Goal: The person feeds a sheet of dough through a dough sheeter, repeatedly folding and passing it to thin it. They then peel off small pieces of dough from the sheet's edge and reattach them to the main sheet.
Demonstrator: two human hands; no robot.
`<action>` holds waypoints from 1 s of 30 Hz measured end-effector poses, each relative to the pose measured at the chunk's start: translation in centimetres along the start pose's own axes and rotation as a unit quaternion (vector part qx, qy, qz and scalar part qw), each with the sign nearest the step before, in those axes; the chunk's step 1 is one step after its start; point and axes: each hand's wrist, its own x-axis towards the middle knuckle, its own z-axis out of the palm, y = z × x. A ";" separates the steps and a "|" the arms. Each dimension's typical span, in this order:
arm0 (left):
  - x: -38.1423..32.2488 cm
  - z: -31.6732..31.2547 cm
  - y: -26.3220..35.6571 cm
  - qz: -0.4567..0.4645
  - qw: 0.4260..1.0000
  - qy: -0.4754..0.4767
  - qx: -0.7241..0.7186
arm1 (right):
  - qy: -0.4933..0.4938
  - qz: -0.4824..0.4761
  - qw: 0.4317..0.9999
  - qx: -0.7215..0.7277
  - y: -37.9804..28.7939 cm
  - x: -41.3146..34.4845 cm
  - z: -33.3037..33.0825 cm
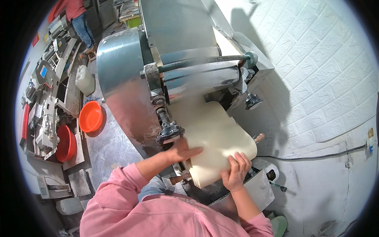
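A wide sheet of pale dough (217, 127) lies in layers below the metal rollers (204, 78) of a dough sheeter. Its near end curves over in a thick roll, with layered edges at the lower left. My left hand (183, 151) is at the left edge of the dough, thumb and fingers spread, just under a black adjusting knob (170, 134). On the near right face of the roll rests my right hand (236, 171), its fingers lying over the dough. Wooden handles (180, 179) stick out beside the roll on both sides.
A rounded metal housing (121, 68) flanks the rollers on the left. Another knob (253, 101) hangs at the right, near a white brick-patterned wall (319, 74). An orange basin (90, 116), a red basin (65, 143) and a white jerrycan (84, 79) stand left. A person (79, 23) stands far back.
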 end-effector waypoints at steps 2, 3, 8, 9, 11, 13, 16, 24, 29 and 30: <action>-1.0 0.6 -1.1 -0.024 0.974 0.041 -0.223 | 0.015 0.009 0.999 0.029 0.6 0.2 -0.1; -0.8 0.6 -1.6 -0.103 0.936 0.067 -0.330 | -0.097 0.062 0.993 0.026 0.7 0.7 0.1; 3.0 -0.5 -2.3 -0.142 0.796 0.033 -0.587 | -0.094 -0.024 0.993 -0.070 -0.3 5.2 3.4; 4.0 -1.0 -1.9 -0.163 0.831 0.020 -0.532 | -0.080 -0.006 0.996 -0.046 -0.5 5.5 3.5; 5.1 -0.9 -0.8 -0.157 0.899 0.051 -0.405 | -0.080 -0.003 0.996 -0.038 -0.7 5.0 3.2; 5.5 -0.4 0.5 -0.133 0.953 0.109 -0.249 | -0.096 0.005 0.994 -0.046 -0.6 3.5 2.4; 4.2 -0.4 2.2 0.025 0.999 0.019 0.030 | -0.047 0.003 0.998 -0.033 -0.4 1.0 1.0; -1.3 0.9 -1.9 -0.169 0.812 0.016 -0.558 | -0.037 0.055 0.997 0.043 0.8 3.3 1.4; 1.9 0.3 -1.1 -0.150 0.929 0.086 -0.328 | -0.073 0.010 0.996 -0.054 -0.1 3.0 2.2; 2.0 0.3 -0.7 -0.094 0.976 0.075 -0.184 | -0.073 0.010 0.996 -0.042 -0.2 2.3 1.5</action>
